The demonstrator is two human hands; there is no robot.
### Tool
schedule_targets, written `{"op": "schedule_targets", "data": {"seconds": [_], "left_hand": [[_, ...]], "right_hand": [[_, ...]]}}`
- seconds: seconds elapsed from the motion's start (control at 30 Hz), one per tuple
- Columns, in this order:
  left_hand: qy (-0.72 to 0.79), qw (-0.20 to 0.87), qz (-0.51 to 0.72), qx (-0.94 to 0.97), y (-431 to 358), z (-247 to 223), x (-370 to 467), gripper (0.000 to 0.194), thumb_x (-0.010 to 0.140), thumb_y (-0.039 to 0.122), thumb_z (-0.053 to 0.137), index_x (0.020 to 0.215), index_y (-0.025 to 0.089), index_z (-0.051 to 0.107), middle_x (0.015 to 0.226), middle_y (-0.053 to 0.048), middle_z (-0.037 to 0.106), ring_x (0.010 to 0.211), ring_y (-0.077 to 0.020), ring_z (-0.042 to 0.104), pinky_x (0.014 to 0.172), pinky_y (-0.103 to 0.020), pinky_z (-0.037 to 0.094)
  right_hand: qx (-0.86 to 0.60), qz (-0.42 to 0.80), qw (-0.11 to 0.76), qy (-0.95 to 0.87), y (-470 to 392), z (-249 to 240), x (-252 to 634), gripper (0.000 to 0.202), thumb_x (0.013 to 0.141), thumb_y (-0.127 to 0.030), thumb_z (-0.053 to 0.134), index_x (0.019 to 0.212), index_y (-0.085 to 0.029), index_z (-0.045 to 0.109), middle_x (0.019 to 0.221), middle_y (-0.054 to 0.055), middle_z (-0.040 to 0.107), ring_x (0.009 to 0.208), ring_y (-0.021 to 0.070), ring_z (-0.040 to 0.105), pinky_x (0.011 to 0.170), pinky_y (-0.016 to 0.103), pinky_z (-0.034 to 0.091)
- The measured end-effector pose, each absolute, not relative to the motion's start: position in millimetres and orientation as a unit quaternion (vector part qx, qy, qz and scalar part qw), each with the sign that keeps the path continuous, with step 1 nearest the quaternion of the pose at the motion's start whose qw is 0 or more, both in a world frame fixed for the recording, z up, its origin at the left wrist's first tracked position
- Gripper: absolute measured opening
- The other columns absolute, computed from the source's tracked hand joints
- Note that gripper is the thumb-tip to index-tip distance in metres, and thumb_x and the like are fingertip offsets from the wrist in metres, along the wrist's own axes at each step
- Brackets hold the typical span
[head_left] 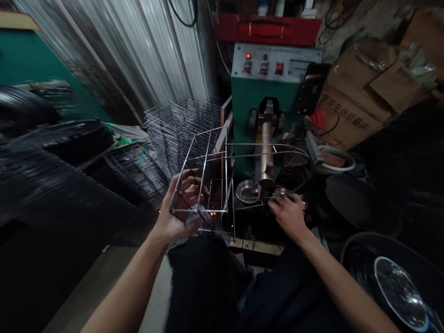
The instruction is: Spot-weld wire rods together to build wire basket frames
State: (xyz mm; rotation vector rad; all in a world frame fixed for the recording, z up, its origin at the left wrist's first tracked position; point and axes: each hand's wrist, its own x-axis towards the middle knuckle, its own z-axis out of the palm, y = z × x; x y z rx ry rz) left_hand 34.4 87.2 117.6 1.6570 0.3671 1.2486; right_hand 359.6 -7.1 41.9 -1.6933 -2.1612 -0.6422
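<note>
A wire frame of thin metal rods (205, 169) stands up in my left hand (182, 203), whose fingers curl around its near left side. Long curved wires run from the frame to the right, past the copper-coloured cylinder (266, 157) of a green machine (243, 111). To the right of that cylinder's lower end, my right hand (288, 213) reaches forward with fingers bent down at a small metal dish (281, 191); what its fingertips hold is too dark to make out. Small orange sparks glow below the frame, between the hands.
Stacked wire racks (173, 134) stand behind my left hand. A round metal bowl (247, 191) sits under the cylinder. Dark round pans (360, 203) and a grey basin (350, 159) are at the right, below cardboard boxes (364, 92). A wooden strip (256, 246) lies near my knees.
</note>
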Motion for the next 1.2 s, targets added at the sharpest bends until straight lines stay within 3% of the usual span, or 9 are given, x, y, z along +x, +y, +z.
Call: {"op": "schedule_targets", "data": {"seconds": [0.17, 0.47, 0.67, 0.8, 1.0, 1.1, 1.2], "left_hand": [[0.146, 0.517, 0.495, 0.683, 104.3, 120.5, 37.2, 0.093, 0.064, 0.028, 0.093, 0.145, 0.033, 0.048, 0.119, -0.006, 0.057, 0.098, -0.0192, 0.065, 0.078, -0.027, 0.062], [0.134, 0.534, 0.482, 0.681, 125.7, 118.7, 35.6, 0.088, 0.067, 0.028, 0.092, 0.143, 0.037, 0.049, 0.116, -0.004, 0.057, 0.095, -0.0191, 0.066, 0.074, -0.028, 0.063], [0.140, 0.538, 0.491, 0.671, 126.2, 117.4, 33.7, 0.087, 0.065, 0.026, 0.094, 0.140, 0.034, 0.051, 0.113, -0.003, 0.058, 0.094, -0.0170, 0.066, 0.076, -0.027, 0.063], [0.124, 0.546, 0.483, 0.673, 107.3, 117.0, 30.4, 0.091, 0.065, 0.031, 0.094, 0.144, 0.037, 0.049, 0.114, -0.004, 0.057, 0.092, -0.0184, 0.067, 0.073, -0.028, 0.063], [0.146, 0.517, 0.508, 0.673, 62.5, 128.3, -28.4, 0.096, 0.060, 0.041, 0.097, 0.144, 0.034, 0.051, 0.115, -0.005, 0.061, 0.098, -0.0236, 0.068, 0.082, -0.037, 0.063], [0.261, 0.444, 0.605, 0.608, 39.1, 115.3, -102.9, 0.095, 0.053, 0.045, 0.097, 0.137, 0.034, 0.053, 0.111, -0.002, 0.061, 0.094, -0.0212, 0.069, 0.079, -0.034, 0.062], [0.470, 0.338, 0.690, 0.435, 2.0, 75.8, -191.7, 0.084, 0.058, 0.050, 0.088, 0.130, 0.033, 0.047, 0.108, 0.001, 0.059, 0.089, -0.0162, 0.069, 0.072, -0.028, 0.058]], "right_hand": [[-0.597, -0.202, 0.156, -0.761, 6.9, 42.1, 360.5, 0.026, 0.096, -0.002, 0.056, 0.110, -0.019, 0.070, 0.109, 0.007, 0.074, 0.111, 0.0228, 0.060, 0.091, 0.041, 0.029], [-0.603, -0.198, 0.170, -0.754, 14.1, 42.6, 360.1, 0.022, 0.098, -0.004, 0.058, 0.107, -0.020, 0.071, 0.107, 0.006, 0.075, 0.107, 0.0216, 0.061, 0.088, 0.040, 0.028], [-0.594, -0.226, 0.212, -0.742, -6.9, 46.8, 357.6, 0.021, 0.099, -0.009, 0.060, 0.111, -0.021, 0.072, 0.114, 0.007, 0.076, 0.112, 0.0243, 0.062, 0.100, 0.044, 0.024], [-0.583, -0.219, 0.255, -0.739, -58.4, 46.1, 346.5, 0.016, 0.102, -0.016, 0.059, 0.109, -0.022, 0.072, 0.105, 0.007, 0.078, 0.106, 0.0239, 0.066, 0.101, 0.044, 0.028], [-0.532, -0.088, 0.270, -0.798, -129.2, -12.7, 331.9, 0.022, 0.102, -0.017, 0.053, 0.113, -0.022, 0.071, 0.100, 0.006, 0.078, 0.092, 0.0227, 0.070, 0.091, 0.040, 0.044], [-0.523, -0.027, 0.269, -0.808, -143.3, -61.9, 336.2, 0.025, 0.099, -0.026, 0.052, 0.106, -0.026, 0.075, 0.095, 0.007, 0.079, 0.088, 0.0276, 0.074, 0.083, 0.042, 0.053], [-0.573, 0.074, 0.244, -0.779, -142.5, -100.5, 346.8, 0.026, 0.090, -0.043, 0.055, 0.093, -0.032, 0.078, 0.088, 0.008, 0.079, 0.082, 0.0331, 0.074, 0.071, 0.046, 0.059]]}}
